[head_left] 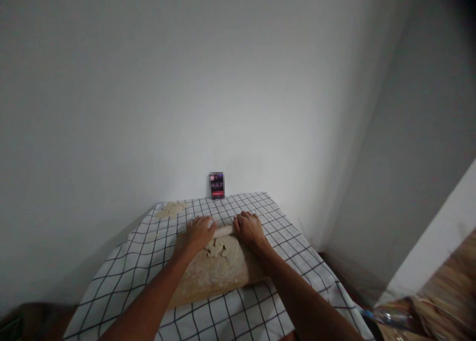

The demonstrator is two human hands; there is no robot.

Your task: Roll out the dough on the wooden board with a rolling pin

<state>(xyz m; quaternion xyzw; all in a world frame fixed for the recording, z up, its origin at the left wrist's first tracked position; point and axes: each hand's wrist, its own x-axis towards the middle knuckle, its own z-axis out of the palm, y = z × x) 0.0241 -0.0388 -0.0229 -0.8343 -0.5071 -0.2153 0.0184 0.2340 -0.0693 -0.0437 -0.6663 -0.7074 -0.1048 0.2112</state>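
Note:
A pale rolling pin point(224, 231) lies crosswise near the far side of a floury wooden board point(208, 284). My left hand point(201, 230) is closed over its left end. On the other end, my right hand point(248, 226) grips it with fingers curled. Between my forearms, a thin sheet of dough point(223, 249) with ragged holes and torn edges rests on the board, reaching up to the pin. The palms hide both ends of the rolling pin.
A checked cloth point(297, 254) covers the table. Another flat dough piece point(171, 210) lies at its far left. A phone-like device with a blurred screen point(217, 185) leans against the white wall point(238, 93). A clear plastic bottle point(394, 317) is low on the right.

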